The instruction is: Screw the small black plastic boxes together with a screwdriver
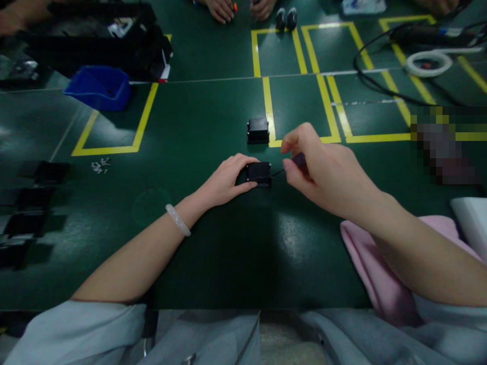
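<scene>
A small black box (259, 173) lies on the green table near the middle. My left hand (231, 178) is closed on its left side, with the thumb along the near edge and the fingers at the far edge. In my right hand (317, 165) is a screwdriver (299, 160), gripped by its dark handle, which my fingers partly hide. Its thin shaft points left to the right side of the box; whether the tip sits in a screw is too small to tell. Just beyond stands a second, similar black box (257, 130), touched by neither hand.
Several loose screws (100, 166) lie left, near a blue bin (99, 87). Several black parts (26, 213) line the left edge. A pink cloth (375, 263) is under my right forearm. Cables and a white ring (429, 64) lie far right. Another person's hands (221, 10) rest across the table.
</scene>
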The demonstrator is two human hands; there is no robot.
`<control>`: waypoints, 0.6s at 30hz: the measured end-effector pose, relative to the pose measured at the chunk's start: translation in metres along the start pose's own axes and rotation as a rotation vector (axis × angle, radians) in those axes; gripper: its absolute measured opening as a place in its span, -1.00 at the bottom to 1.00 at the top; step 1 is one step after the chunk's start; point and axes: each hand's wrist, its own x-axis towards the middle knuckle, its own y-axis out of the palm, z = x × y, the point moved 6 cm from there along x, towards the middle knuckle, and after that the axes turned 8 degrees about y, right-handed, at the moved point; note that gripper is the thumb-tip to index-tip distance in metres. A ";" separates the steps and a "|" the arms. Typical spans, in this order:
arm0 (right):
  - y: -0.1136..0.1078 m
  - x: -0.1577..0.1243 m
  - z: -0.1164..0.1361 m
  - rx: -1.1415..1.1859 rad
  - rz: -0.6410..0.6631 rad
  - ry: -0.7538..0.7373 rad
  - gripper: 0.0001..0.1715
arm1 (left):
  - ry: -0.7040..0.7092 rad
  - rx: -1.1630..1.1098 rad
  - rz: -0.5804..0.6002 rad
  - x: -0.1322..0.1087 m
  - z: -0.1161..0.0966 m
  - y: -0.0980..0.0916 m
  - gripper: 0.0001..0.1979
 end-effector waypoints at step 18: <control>0.002 0.001 -0.002 -0.016 0.036 0.036 -0.71 | 0.014 0.007 -0.004 0.000 0.000 0.000 -0.58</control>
